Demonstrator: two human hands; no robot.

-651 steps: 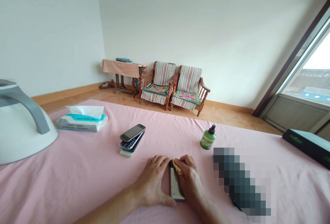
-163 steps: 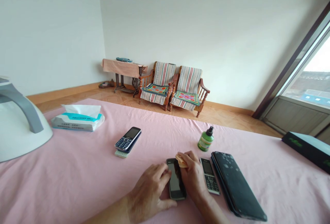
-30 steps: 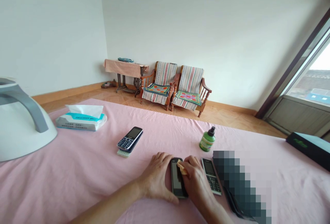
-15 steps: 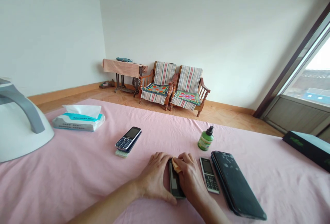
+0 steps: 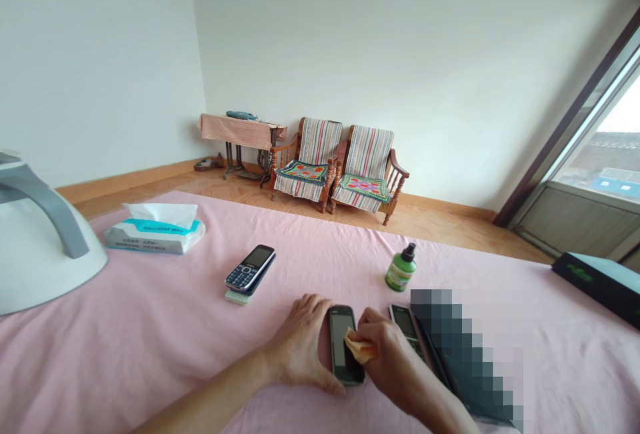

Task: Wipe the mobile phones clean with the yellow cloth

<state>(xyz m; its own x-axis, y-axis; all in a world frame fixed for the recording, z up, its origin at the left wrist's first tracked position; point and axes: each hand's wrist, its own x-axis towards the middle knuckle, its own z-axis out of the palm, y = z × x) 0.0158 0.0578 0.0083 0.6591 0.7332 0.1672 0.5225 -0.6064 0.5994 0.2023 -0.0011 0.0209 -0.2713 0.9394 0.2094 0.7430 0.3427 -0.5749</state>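
A dark smartphone (image 5: 342,334) lies face up on the pink cloth (image 5: 190,341). Along its left side curves my left hand (image 5: 303,347), fingertips by the top corner and thumb by the bottom edge, steadying it. Pinched in my right hand (image 5: 393,357) is a small yellow-orange wiping cloth (image 5: 361,347), whose tip touches the right part of the screen. A keypad phone (image 5: 404,322) lies just beyond my right hand, partly covered by it. To the right of that, a large dark flat object (image 5: 465,361) is blurred by pixelation.
A green spray bottle (image 5: 401,269) stands behind the phones. At left are stacked keypad phones (image 5: 251,269), a tissue pack (image 5: 155,231) and a white kettle-like vessel (image 5: 45,247) with a grey handle. A black box (image 5: 590,281) sits at right. Two wooden chairs (image 5: 363,167) stand beyond.
My right hand has moved right and toward me with the wiping cloth, uncovering more of the smartphone's screen and covering part of the keypad phone. My left hand stays in place.
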